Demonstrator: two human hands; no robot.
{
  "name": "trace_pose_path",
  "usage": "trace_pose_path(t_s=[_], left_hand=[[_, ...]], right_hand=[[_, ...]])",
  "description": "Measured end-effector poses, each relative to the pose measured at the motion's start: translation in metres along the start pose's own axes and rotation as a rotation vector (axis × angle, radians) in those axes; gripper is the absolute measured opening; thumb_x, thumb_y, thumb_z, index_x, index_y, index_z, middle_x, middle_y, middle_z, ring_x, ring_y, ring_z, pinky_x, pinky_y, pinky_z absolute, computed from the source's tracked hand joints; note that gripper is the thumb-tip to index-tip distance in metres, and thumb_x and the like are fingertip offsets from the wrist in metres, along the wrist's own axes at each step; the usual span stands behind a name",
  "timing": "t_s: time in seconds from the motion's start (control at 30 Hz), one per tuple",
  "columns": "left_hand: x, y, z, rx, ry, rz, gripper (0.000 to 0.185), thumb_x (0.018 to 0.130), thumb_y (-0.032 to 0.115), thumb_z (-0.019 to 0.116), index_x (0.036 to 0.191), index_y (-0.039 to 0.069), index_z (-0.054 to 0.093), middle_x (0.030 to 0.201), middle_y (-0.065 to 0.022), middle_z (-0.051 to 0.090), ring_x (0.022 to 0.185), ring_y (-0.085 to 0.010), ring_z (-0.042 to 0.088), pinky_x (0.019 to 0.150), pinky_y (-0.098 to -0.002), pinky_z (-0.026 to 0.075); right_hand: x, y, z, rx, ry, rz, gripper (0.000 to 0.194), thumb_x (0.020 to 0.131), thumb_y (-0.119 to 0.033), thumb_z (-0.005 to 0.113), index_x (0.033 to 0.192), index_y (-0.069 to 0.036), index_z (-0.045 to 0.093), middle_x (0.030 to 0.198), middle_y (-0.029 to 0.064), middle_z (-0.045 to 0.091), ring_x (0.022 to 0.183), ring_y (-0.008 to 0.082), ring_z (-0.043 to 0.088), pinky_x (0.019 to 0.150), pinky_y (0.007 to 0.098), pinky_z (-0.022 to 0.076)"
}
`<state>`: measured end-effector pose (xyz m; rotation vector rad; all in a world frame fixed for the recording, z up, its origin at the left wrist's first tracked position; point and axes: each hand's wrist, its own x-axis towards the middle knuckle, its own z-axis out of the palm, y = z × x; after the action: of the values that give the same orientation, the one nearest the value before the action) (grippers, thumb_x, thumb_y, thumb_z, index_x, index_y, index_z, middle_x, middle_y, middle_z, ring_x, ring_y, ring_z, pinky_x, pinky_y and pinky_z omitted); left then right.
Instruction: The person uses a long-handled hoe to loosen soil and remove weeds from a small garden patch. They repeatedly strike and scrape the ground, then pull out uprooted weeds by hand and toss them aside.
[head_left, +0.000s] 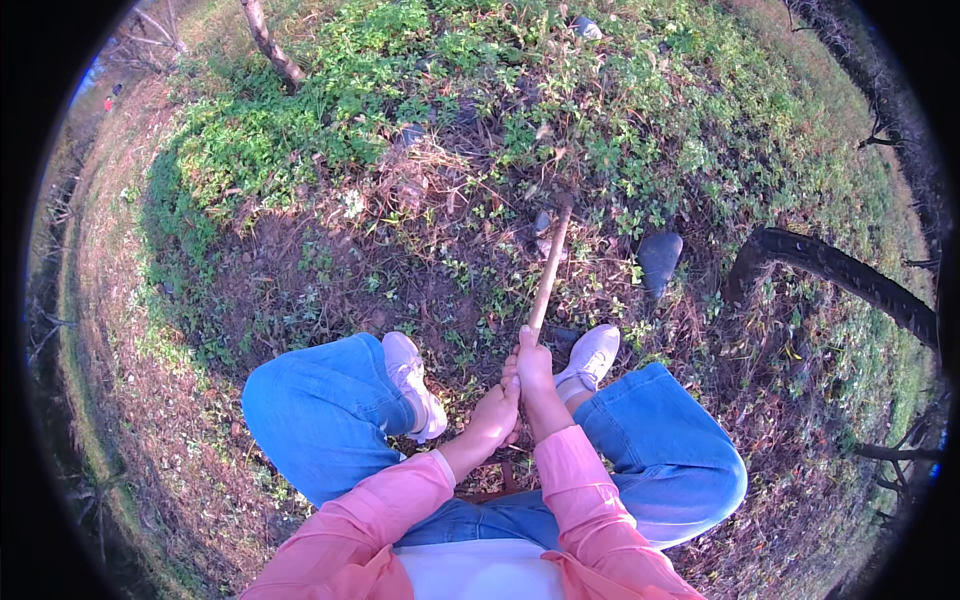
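Note:
Both my hands grip a long wooden handle (551, 270) that slants away from me over the ground. My right hand (534, 367) is the farther one, with its thumb along the top of the wood. Just behind it, my left hand (493, 415) is closed around the near end. At the far end the handle meets the soil and weeds, and any tool head there is hidden. Small stones (543, 222) lie beside that end. Right of the handle a smooth dark grey stone (660, 262) rests on the ground.
A dark, bent tree trunk (840, 274) arches in from the right. Dry grass (420, 176) lies heaped ahead, with leafy green weeds (247, 146) around it. A thin trunk (271, 46) rises at upper left. My shoes (405, 364) stand on either side of the handle's near part.

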<state>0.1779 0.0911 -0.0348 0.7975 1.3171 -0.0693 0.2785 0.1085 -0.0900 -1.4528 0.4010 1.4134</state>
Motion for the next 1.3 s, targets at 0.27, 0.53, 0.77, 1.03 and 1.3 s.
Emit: trace_pose_path(t_s=[0.27, 0.53, 0.77, 1.03, 1.3], left_hand=[[-0.003, -0.051, -0.007, 0.444, 0.244, 0.300, 0.052, 0.099, 0.042, 0.036, 0.103, -0.006, 0.055, 0.092, -0.0321, 0.063, 0.089, -0.0481, 0.062, 0.079, -0.0535, 0.048], [0.034, -0.040, 0.024, 0.502, 0.255, 0.322, 0.055, 0.101, 0.040, 0.030, 0.093, -0.006, 0.060, 0.079, -0.0279, 0.065, 0.077, -0.0450, 0.064, 0.073, -0.0515, 0.051], [-0.020, -0.035, -0.001, 0.623, 0.275, 0.343, 0.050, 0.100, 0.040, 0.035, 0.101, -0.006, 0.053, 0.085, -0.0318, 0.064, 0.083, -0.0482, 0.063, 0.074, -0.0556, 0.049], [0.079, 0.065, -0.007, 0.453, 0.270, 0.520, 0.056, 0.100, 0.040, 0.035, 0.087, -0.008, 0.062, 0.076, -0.0297, 0.064, 0.073, -0.0420, 0.066, 0.067, -0.0497, 0.051], [0.032, 0.047, 0.005, 0.261, 0.172, 0.442, 0.053, 0.100, 0.042, 0.037, 0.097, -0.006, 0.058, 0.084, -0.0304, 0.065, 0.079, -0.0422, 0.066, 0.072, -0.0461, 0.051]], right_hand=[[-0.019, 0.039, -0.009, 0.136, -0.075, -0.043, 0.042, 0.095, -0.050, 0.049, 0.078, -0.013, 0.038, 0.054, -0.0011, 0.032, 0.039, 0.0107, 0.032, 0.036, 0.0279, 0.0295], [0.034, 0.019, -0.031, -0.095, 0.027, -0.041, 0.046, 0.094, -0.053, 0.049, 0.073, -0.014, 0.039, 0.051, -0.0023, 0.032, 0.036, 0.0113, 0.031, 0.034, 0.0300, 0.0284], [-0.019, 0.034, -0.013, 0.153, -0.033, -0.026, 0.045, 0.095, -0.054, 0.048, 0.081, -0.012, 0.038, 0.054, -0.0002, 0.032, 0.038, 0.0118, 0.033, 0.035, 0.0296, 0.0293], [0.054, -0.080, 0.047, -0.088, 0.013, -0.144, 0.047, 0.096, -0.048, 0.047, 0.067, -0.012, 0.039, 0.050, -0.0017, 0.036, 0.035, 0.0126, 0.034, 0.033, 0.0291, 0.0294], [0.019, -0.065, 0.026, 0.045, 0.006, -0.259, 0.039, 0.096, -0.043, 0.051, 0.076, -0.012, 0.040, 0.053, -0.0006, 0.038, 0.037, 0.0116, 0.035, 0.033, 0.0284, 0.0278]])
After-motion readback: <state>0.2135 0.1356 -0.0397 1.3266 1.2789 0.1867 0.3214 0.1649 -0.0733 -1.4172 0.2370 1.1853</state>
